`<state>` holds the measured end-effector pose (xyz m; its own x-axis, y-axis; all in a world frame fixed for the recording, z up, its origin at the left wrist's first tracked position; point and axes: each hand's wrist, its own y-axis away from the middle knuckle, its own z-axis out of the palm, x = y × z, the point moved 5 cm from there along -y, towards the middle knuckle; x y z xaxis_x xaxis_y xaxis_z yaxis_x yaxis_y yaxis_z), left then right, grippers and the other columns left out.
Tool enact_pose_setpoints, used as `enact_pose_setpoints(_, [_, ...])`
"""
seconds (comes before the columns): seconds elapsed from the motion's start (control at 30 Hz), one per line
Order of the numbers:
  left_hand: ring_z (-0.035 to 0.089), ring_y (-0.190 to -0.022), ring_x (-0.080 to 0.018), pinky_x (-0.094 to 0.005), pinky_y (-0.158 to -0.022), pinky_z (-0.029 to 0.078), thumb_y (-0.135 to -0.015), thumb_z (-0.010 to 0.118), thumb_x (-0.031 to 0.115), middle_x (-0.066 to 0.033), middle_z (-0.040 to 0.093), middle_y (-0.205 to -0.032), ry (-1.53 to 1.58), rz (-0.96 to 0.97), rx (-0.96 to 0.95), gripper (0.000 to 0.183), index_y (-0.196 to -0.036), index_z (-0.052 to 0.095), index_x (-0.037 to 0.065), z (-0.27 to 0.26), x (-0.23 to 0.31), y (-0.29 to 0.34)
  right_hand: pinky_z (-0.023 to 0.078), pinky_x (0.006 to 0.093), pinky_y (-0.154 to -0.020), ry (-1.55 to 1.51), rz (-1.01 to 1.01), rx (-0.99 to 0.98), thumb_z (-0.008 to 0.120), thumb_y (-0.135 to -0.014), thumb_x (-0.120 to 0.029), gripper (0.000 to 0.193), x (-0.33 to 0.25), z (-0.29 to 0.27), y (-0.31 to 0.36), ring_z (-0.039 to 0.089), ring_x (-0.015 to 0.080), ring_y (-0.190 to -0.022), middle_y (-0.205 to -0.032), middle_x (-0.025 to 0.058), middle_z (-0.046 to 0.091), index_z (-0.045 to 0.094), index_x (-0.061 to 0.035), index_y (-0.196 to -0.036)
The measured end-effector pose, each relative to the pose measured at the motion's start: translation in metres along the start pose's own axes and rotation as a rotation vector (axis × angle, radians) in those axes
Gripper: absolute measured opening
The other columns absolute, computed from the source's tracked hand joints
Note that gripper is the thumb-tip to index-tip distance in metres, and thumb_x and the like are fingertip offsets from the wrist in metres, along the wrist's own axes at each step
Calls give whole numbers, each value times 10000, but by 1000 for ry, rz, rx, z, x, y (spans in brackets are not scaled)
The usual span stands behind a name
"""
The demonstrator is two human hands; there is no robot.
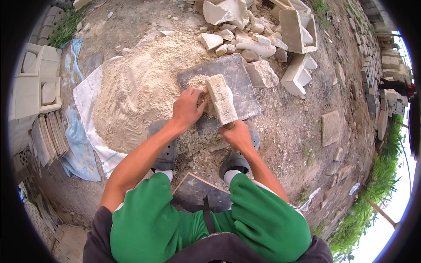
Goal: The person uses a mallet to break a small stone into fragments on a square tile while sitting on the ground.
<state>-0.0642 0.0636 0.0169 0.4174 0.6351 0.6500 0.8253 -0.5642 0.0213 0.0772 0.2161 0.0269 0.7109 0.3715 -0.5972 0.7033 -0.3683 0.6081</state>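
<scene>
I have the hammer (222,101) by its handle (229,125), the right hand (237,136) wrapped round it; its block head (220,94) sits just ahead of that grip, over a dark slab (245,94). The left hand (187,107) curls just left of the head, at crushed stone (196,81); I can't tell whether it pinches anything. Farther left I see a powder heap (136,87); ahead of the grip, broken blocks (256,47).

Bright, diffuse daylight leaves soft shadows, with sky (377,240) blown white at right and fisheye-bent edges.
</scene>
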Motion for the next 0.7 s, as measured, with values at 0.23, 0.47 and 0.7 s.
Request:
enact_pose_setpoints(0.23, [622, -1005, -313, -429, -813, 534, -847, 744, 253, -111, 616, -1058, 25, -1, -37, 356, -1127, 650, 54, -3, 2, 1, 545, 420, -798, -101, -67, 6, 757, -755, -262, 425, -19, -11, 13, 721, 365, -889, -927, 235, 732, 689, 29, -1057])
enact_pose_setpoints(0.47, [631, -984, -313, -439, -795, 532, -868, 674, 229, -119, 629, -1029, -10, -67, 22, 272, -1079, 677, 57, -1, 1, -7, 555, 389, -772, 12, 49, -52, 774, -745, -230, 402, -9, 1, 1, 731, 342, -863, -915, 221, 739, 697, 40, -1033])
enact_pose_setpoints(0.7, [650, -937, -313, -445, -807, 531, -867, 653, 165, -103, 680, -897, -11, -9, -23, 142, -938, 752, 92, 5, 6, -22, 551, 358, -699, -135, 107, 24, 765, -774, -263, 395, 0, -15, 5, 718, 223, -720, -836, 155, 746, 701, 59, -993])
